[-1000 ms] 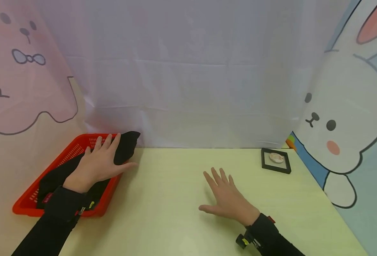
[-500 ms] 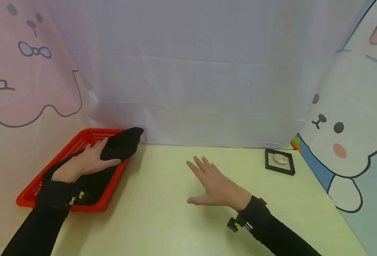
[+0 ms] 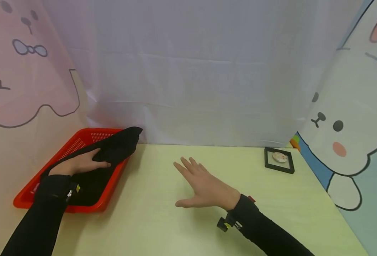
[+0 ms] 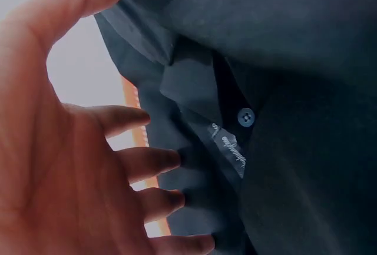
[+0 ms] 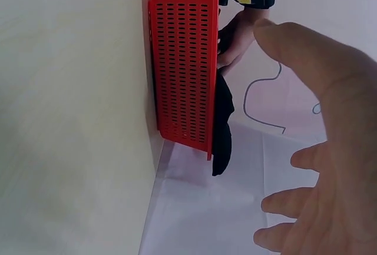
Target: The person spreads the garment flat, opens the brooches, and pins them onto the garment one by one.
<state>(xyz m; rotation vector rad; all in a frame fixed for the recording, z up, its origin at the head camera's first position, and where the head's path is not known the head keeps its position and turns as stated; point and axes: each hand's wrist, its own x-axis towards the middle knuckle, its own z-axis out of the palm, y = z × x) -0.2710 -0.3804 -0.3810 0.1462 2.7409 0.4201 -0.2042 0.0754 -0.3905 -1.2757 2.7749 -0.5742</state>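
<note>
A black shirt (image 3: 119, 144) lies bunched in the red plastic basket (image 3: 106, 190), one end hanging over the far right rim. My left hand (image 3: 79, 164) is down at the shirt inside the basket. In the left wrist view its fingers (image 4: 154, 159) are spread and slightly bent at the cloth, thumb well apart; whether the tips touch is unclear. A small button (image 4: 246, 117) and a printed label (image 4: 228, 149) show among the folds. My right hand (image 3: 204, 186) hovers above the table to the basket's right, fingers spread and holding nothing.
A black-framed square (image 3: 279, 160) with a pale oval piece in it lies at the table's back right. Hanging sheets (image 3: 188, 89) enclose the pale yellow table (image 3: 150, 220) at the back and sides. The basket stands close to the left sheet.
My left hand has lowered into the basket, its fingers now hidden behind the hand and cloth in the head view. My right hand has moved left toward the basket, still spread.
</note>
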